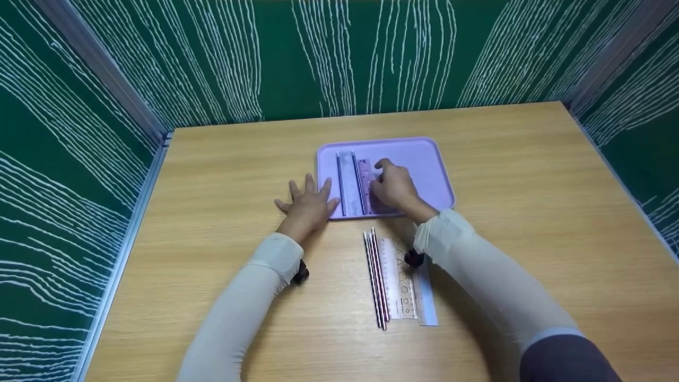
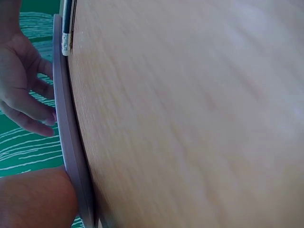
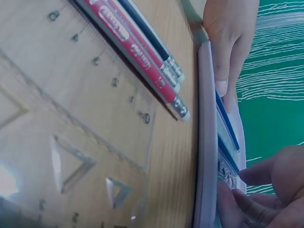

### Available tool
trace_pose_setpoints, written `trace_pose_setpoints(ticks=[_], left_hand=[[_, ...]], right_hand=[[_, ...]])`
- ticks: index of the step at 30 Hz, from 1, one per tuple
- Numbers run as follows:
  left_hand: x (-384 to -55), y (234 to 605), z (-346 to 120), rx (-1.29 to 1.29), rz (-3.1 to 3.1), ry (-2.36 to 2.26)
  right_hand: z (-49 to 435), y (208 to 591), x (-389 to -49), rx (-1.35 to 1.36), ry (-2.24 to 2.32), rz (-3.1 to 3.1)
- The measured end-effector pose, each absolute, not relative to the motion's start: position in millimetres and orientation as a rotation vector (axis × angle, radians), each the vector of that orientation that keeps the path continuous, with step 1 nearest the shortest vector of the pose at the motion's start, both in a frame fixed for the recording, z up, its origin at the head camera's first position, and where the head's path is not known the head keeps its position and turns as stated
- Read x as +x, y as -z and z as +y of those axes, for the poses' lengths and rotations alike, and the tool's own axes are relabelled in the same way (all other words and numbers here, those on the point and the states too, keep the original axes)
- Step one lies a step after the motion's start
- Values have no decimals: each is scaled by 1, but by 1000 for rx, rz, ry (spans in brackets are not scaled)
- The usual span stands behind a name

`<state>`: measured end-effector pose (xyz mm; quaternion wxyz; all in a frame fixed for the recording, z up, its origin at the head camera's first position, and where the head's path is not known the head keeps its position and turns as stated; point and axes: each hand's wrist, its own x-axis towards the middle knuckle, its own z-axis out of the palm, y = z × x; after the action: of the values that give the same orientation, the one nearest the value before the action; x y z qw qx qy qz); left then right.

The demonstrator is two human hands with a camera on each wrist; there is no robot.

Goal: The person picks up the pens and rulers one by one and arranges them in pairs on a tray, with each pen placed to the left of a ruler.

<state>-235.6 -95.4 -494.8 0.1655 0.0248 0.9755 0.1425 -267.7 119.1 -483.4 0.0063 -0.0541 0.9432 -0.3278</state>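
My left hand (image 1: 309,206) is spread over the left edge of the lilac tray (image 1: 408,154), thumb and fingertips at its rim. Inside the tray, side by side, lie a dark pencil (image 1: 341,185), a clear ruler (image 1: 350,183), a second dark pencil (image 1: 359,183) and a pink patterned ruler (image 1: 364,172). Loosely bent, the fingers of my right hand (image 1: 393,185) touch down at the right side of the pink ruler. In the right wrist view, an index fingertip (image 3: 244,175) is at the ruler's near end; the tray rim hides part of that hand's contact.
Several pencils (image 1: 376,281), red (image 3: 137,52) and dark (image 3: 149,33), lie in front of the tray. Beside them are a clear ruler (image 1: 388,276), a stencil ruler with cut-out shapes (image 1: 406,297) and a bluish ruler (image 1: 428,307), partly under my right wrist. Green walls enclose the wooden table (image 1: 238,159).
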Motion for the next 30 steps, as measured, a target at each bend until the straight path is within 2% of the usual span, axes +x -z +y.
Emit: trace_pose_setpoints(ticks=[15,30], left_hand=[[-235,495,-97,83,2781,-415],[-237,496,-95,74,2781,-399]], right_hand=[[131,466,-253,-102,1282,2717],[147,467,-231,-52,1488,2517]])
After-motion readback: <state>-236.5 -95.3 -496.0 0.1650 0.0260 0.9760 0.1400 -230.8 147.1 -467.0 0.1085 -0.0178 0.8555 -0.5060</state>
